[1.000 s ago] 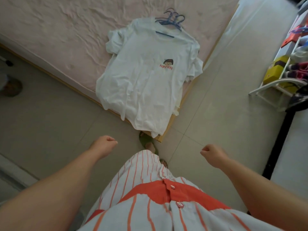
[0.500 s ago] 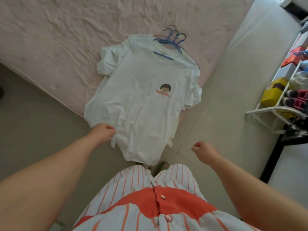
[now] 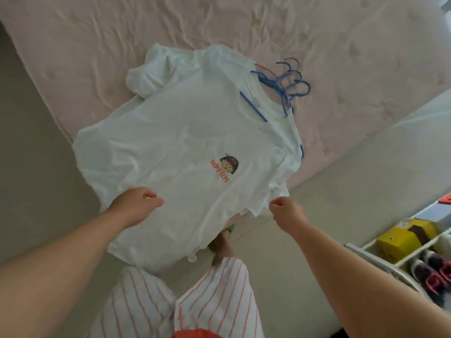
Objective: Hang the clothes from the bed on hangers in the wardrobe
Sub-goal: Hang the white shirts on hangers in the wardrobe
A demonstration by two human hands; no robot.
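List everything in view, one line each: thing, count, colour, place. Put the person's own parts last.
T-shirt: top one of a small stack, white with a small cartoon print, at the bed's corner, hem overhanging.
Hangers: a bunch, count unclear, blue, at the T-shirt's collar.
Bed: one, pale pink, upper part of view.
Rack: one, white, lower right.
Yellow boxes: two or so, on the rack.
Shoes: dark and pink, count unclear, on the rack.
Left hand: grips the T-shirt near its hem.
Right hand: pinches the T-shirt's edge.
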